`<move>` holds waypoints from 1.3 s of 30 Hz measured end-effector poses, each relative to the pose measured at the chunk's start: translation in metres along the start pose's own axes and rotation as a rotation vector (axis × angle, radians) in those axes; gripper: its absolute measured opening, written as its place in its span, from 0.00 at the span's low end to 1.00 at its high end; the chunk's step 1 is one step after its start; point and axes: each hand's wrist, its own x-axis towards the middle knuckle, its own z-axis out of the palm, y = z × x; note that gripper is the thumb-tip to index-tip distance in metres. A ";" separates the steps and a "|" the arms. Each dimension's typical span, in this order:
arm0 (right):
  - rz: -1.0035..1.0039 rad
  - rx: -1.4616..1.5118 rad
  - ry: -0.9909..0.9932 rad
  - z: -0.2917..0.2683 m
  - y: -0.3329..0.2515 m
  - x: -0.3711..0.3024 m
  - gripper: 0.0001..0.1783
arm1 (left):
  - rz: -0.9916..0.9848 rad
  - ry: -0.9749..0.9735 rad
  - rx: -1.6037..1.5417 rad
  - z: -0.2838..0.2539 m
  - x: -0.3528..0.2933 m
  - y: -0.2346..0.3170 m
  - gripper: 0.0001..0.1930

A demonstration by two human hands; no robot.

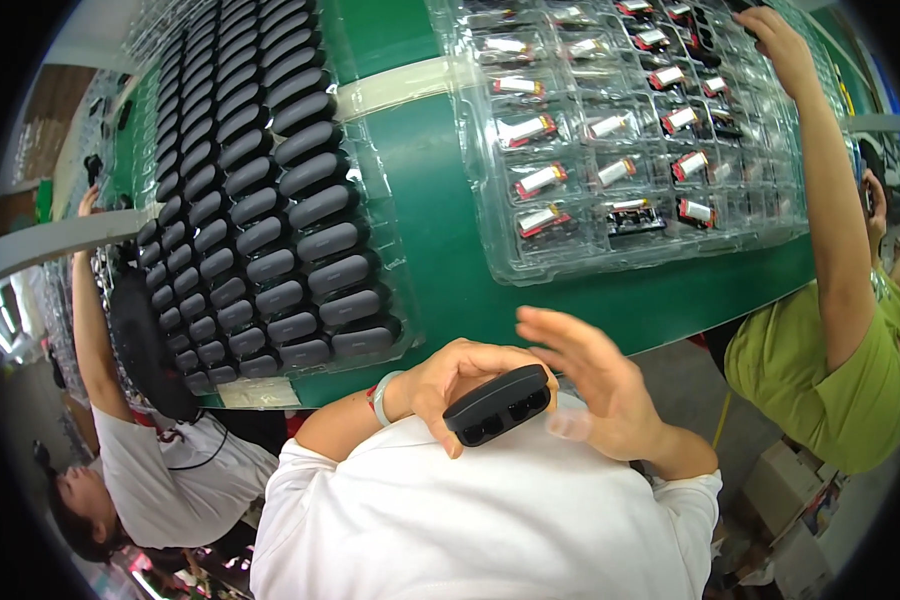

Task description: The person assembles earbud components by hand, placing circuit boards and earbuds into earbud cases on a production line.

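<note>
Table: the green table (440, 230) fills the upper view, curving with the lens.
Dark tray: a clear tray (395, 345) on the left carries rows of dark oval cases (270, 215).
Clear tray: the blister tray (530, 268) on the right holds small silver-and-red parts (542, 180).
Left hand: the left hand (450, 385) has its grip clenched around a dark case shell (498, 405), held low, near the white shirt and off the table's edge.
Right hand: the right hand (595, 385) is released, fingers spread, just beside the shell.
</note>
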 end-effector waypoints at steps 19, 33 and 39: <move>0.018 0.099 0.107 0.001 -0.008 -0.003 0.28 | 0.033 0.164 0.146 0.030 0.008 0.022 0.33; -0.668 -0.665 0.150 0.001 0.012 0.009 0.29 | 0.447 0.423 1.359 0.039 0.001 0.034 0.26; -0.743 -0.765 0.153 -0.001 0.016 0.009 0.35 | 0.475 0.383 1.375 0.037 0.001 0.034 0.27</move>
